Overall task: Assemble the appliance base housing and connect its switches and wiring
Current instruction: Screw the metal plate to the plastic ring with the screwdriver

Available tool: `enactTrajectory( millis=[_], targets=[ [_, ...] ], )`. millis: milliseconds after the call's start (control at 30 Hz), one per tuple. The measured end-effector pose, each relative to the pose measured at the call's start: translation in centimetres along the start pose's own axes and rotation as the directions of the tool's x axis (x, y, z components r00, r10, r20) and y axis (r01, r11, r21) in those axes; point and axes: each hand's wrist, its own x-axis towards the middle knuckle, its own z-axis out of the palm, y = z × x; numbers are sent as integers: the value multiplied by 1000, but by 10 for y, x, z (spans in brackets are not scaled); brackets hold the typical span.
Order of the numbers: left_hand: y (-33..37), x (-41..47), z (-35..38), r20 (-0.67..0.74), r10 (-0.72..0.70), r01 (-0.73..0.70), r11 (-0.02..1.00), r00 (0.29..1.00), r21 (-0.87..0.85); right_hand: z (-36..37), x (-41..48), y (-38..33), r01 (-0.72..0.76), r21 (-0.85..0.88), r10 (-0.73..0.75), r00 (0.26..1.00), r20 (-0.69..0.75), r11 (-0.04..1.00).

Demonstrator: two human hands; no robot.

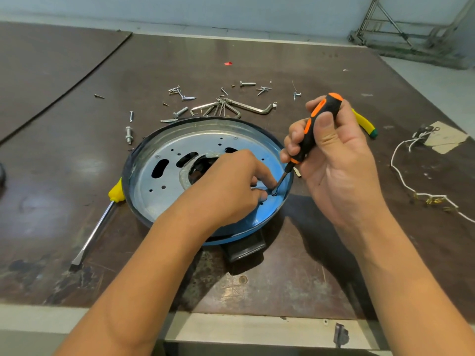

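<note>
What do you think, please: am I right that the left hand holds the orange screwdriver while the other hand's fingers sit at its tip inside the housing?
No: the head view shows the right hand holding the screwdriver; the left hand's fingers sit at its tip inside the housing.

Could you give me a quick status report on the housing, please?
Right hand grips screwdriver, tip at screw. Left hand pinches the screw inside base housing. Nothing blocking the tip.

Right hand point(331, 160) grips orange-black screwdriver point(316, 129), tip on screw point(274, 193) in blue base housing point(270, 160); left hand point(231, 183) fingers point(267, 179) steady it.
</note>
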Motion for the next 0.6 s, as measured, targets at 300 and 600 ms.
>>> enactTrajectory(
  millis=[300,600],
  targets=[
    [0,-1,-2,24,48,-49,998,999,29,-10,2,-3,-2,-69,8,996,91,998],
    [2,0,2,28,75,-77,994,997,80,-6,3,-4,4,-103,8,993,116,995]
  ],
)
